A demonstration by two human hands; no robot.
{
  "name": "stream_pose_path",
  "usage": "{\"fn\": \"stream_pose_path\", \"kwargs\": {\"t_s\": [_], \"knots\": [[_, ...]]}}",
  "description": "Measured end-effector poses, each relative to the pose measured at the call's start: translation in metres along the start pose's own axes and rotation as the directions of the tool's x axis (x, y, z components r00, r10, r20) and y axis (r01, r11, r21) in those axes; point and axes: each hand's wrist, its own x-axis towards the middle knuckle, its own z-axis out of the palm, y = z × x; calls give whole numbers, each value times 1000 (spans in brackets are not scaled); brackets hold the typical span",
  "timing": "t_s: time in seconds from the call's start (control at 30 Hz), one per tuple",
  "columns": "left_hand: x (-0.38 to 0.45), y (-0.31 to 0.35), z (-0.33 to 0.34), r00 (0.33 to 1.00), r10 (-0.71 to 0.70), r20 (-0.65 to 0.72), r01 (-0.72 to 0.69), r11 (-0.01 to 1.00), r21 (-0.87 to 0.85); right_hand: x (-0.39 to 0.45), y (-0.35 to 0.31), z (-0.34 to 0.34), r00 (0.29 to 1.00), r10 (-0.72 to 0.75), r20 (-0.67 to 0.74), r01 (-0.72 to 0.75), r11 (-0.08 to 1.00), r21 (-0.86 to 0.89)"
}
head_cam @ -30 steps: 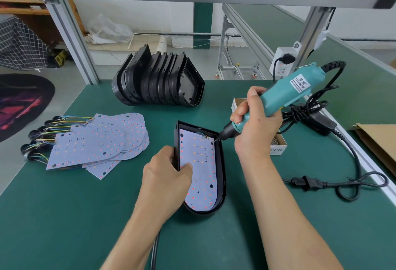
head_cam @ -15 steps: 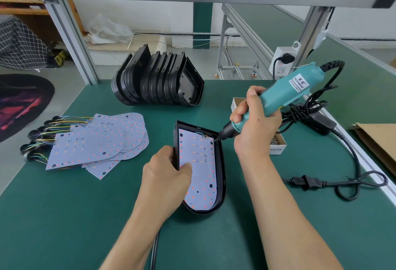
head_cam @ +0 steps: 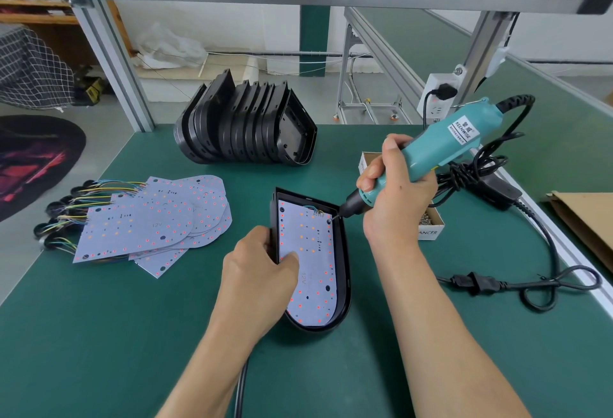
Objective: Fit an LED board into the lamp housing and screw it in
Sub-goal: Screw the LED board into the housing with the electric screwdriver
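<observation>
Housing: lamp housing (head_cam: 345, 271) is lying flat on the green surface (head_cam: 132, 334), LED board (head_cam: 315, 271) seated inside.
Left hand: left hand (head_cam: 262, 271) is gripping the housing's left wall, thumb pressing the board.
Right hand: right hand (head_cam: 394, 198) is gripping the electric screwdriver (head_cam: 441, 149), bit touching the board's upper right corner.

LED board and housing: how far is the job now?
Done: the LED board lies inside the lamp housing. In hand: the left hand steadies the housing, the right hand holds the electric screwdriver on the far right corner hole. Left: whether other screws are in cannot be told.
</observation>
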Motion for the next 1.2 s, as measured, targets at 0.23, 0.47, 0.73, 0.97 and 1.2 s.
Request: {"fn": "stream_pose_path", "kwargs": {"t_s": [0.23, 0.47, 0.73, 0.97, 1.2], "knots": [[0, 1, -1, 1000, -8, 16, 8, 1000, 0, 0, 0, 0, 1000, -1, 8, 1, 1000, -11], [1, 0, 0, 1000, -13, -3, 13, 1000, 4, 0, -1, -1, 1000, -7, 24, 7, 1000, -16], [3, -6, 2, 1000, -11, 0, 11, 1000, 11, -2, -3, -1, 1000, 2, 27, -1, 1000, -12], [8, -12, -1, 996, -79, 36, 80, 996, -34, 2, -18, -2, 997, 45, -64, -36, 990, 135], [7, -12, -3, 985, -154, 77, 161, 982, -96, 15, -36, -23, 973, 69, -222, -26, 981, 192]]}}
